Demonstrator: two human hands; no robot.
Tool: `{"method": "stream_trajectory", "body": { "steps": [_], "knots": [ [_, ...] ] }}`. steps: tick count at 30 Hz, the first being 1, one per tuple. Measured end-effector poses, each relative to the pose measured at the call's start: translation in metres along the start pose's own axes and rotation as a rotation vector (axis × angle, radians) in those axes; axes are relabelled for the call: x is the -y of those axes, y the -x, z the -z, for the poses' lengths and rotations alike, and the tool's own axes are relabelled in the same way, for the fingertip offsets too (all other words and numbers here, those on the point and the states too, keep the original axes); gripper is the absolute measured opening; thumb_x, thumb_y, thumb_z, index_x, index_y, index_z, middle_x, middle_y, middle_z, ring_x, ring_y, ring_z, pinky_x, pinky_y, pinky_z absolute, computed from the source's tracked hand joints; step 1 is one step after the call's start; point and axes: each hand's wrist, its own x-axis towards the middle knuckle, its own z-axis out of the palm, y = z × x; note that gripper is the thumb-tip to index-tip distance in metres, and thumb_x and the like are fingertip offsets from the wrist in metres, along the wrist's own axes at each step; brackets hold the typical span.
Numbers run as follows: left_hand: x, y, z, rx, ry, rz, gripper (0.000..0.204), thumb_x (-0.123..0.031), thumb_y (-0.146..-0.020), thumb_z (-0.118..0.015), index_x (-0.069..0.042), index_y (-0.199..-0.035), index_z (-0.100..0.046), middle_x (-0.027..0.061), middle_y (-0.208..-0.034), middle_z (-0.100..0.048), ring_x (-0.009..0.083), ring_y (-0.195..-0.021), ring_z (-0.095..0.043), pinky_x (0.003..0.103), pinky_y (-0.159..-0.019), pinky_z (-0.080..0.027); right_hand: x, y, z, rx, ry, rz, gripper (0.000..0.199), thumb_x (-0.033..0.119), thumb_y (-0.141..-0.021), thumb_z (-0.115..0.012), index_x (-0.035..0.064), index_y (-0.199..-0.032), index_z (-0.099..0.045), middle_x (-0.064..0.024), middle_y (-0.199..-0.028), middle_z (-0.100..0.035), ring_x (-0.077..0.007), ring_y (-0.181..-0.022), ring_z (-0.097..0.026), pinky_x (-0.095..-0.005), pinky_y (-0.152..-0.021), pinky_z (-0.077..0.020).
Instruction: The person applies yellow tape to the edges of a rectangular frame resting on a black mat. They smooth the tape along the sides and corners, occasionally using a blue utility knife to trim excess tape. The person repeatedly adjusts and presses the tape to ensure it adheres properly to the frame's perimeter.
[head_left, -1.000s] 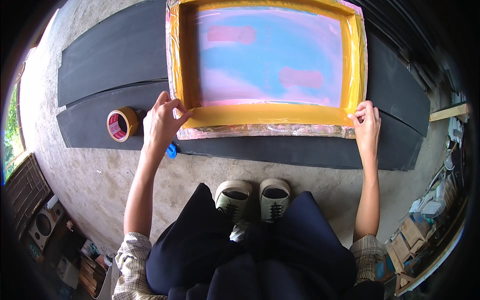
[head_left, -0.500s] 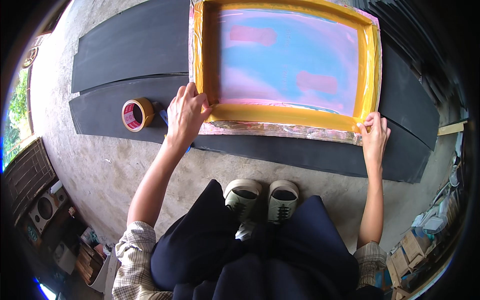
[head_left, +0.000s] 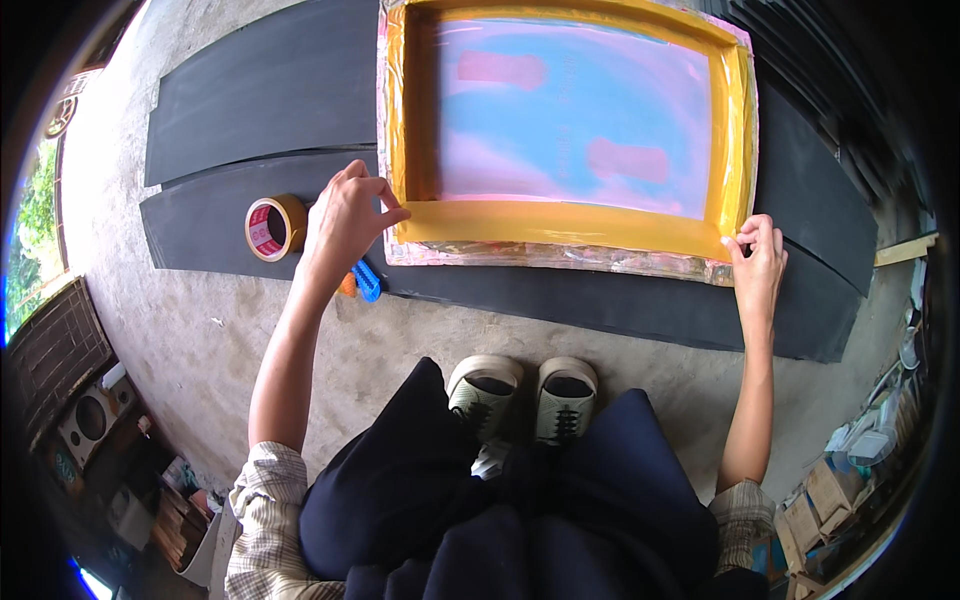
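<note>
Nearest, your two pale shoes sit together on the concrete floor, knees bent over them. Beyond, your left hand presses fingers flat on the near left corner of the yellow-taped screen frame, not gripping. Your right hand pinches the frame's near right corner. You seem to be smoothing tape along the near edge; the next move likely calls for firm, even pressure. A blue cutter lies just beside your left wrist, a tape roll near it. The frame rests on dark boards. Since half a second ago, both hands have barely shifted.
</note>
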Motion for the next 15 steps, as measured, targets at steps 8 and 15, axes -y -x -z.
{"method": "stream_trajectory", "body": {
  "steps": [8, 15],
  "knots": [
    [-0.002, -0.006, -0.002, 0.019, -0.115, -0.038, 0.019, -0.023, -0.069, -0.080, -0.009, -0.076, -0.070, 0.0048, -0.083, -0.052, 0.0206, -0.092, -0.056, 0.036, -0.078, -0.049, 0.003, 0.003, -0.006, 0.019, 0.026, 0.029, 0.032, 0.001, -0.076, -0.072, 0.0105, -0.097, -0.050, 0.0007, -0.078, -0.057, -0.0205, -0.088, -0.055, -0.0385, -0.083, -0.0396],
    [-0.008, -0.005, -0.012, 0.035, -0.142, -0.056, 0.017, -0.020, -0.069, -0.080, -0.009, -0.073, -0.067, 0.0043, -0.093, -0.057, 0.0216, -0.097, -0.056, 0.037, -0.081, -0.050, 0.003, 0.007, -0.010, 0.032, 0.029, 0.049, 0.032, 0.002, -0.076, -0.072, 0.0102, -0.097, -0.050, -0.0001, -0.079, -0.057, -0.0208, -0.087, -0.055, -0.0381, -0.081, -0.0391]
  ]
}}
